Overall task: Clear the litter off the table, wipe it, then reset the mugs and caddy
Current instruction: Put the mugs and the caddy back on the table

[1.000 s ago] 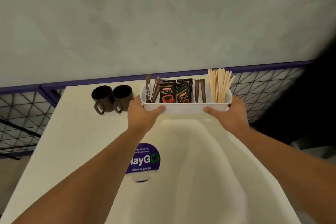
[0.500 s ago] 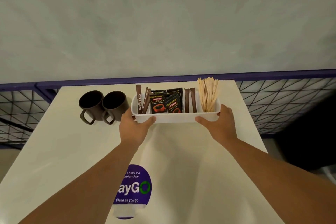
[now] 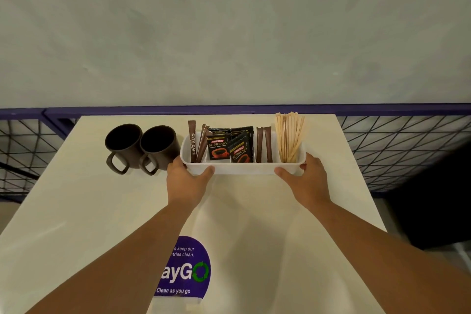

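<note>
Lower and farther back than a second ago, the caddy (image 3: 243,168) now sits near the far edge of the desk (image 3: 76,199), just right of the two mugs (image 3: 141,146), and my view has swung to square it up.

Behind everything, a plain grey wall (image 3: 234,28) fills the upper half of the scene. A purple rail (image 3: 382,109) with black wire mesh (image 3: 397,150) runs along the back and sides of the pale cream desk, whose top shows no litter. A purple "Clean as you go" sticker (image 3: 186,270) lies near me.

My left hand (image 3: 187,181) and right hand (image 3: 304,177) each clasp one end of the white caddy, thumbs on the near wall and fingers curled around the ends. I judge two hands keep it level, so that nothing tips over. Whether its base has fully met the desk I cannot tell.

The dark brown mugs stand touching side by side, handles toward me, the right one just beside the caddy's left end. Inside the caddy, wooden stirrers (image 3: 289,139) fan upright at the right, coffee sachets (image 3: 229,146) fill the middle, and brown sugar sticks (image 3: 195,143) lean at the left
</note>
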Tool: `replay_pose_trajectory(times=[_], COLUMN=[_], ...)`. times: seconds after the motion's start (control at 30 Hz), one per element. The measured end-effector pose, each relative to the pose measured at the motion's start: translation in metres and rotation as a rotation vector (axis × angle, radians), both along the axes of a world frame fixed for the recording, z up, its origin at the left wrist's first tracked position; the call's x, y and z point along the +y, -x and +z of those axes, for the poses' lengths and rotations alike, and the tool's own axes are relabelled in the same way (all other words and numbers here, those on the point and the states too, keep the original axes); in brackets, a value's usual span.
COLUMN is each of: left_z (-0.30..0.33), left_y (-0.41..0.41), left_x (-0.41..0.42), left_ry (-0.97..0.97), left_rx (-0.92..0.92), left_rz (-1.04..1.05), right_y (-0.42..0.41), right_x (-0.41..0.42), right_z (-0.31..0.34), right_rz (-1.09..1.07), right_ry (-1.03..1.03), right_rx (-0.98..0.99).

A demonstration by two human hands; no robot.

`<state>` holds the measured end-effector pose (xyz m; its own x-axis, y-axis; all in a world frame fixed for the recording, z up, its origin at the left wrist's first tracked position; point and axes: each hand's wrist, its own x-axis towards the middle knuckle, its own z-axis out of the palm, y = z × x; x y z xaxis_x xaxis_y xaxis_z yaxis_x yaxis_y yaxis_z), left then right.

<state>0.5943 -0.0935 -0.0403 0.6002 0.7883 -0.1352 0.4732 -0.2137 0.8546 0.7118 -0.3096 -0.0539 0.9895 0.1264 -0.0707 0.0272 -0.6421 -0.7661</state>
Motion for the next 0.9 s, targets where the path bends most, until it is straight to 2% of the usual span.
replay_pose_trajectory(times=[0.27,0.43,0.63,0.77,0.9], left_z=[0.000,0.011,0.044,0.067,0.069], left_y=[-0.001,0.017,0.056,0.073,0.084], left_x=[0.006,0.014,0.041,0.078,0.121], left_ry=[0.017,0.002,-0.159,-0.220,-0.182], left_rx=[0.042,0.063,-0.090,-0.163,-0.122], left_rz=[-0.005,-0.018,0.084,0.169,0.214], right_y=[-0.002,0.017,0.047,0.071,0.109], right_x=[0.002,0.004,0.026,0.068,0.126], right_z=[0.000,0.001,0.038,0.071,0.076], right_rz=[-0.016,-0.114,-0.205,-0.056,0.181], right_ry=[-0.024,-0.074,-0.120,-0.284,-0.318], right_rx=[0.046,0.046,-0.121,-0.162,-0.010])
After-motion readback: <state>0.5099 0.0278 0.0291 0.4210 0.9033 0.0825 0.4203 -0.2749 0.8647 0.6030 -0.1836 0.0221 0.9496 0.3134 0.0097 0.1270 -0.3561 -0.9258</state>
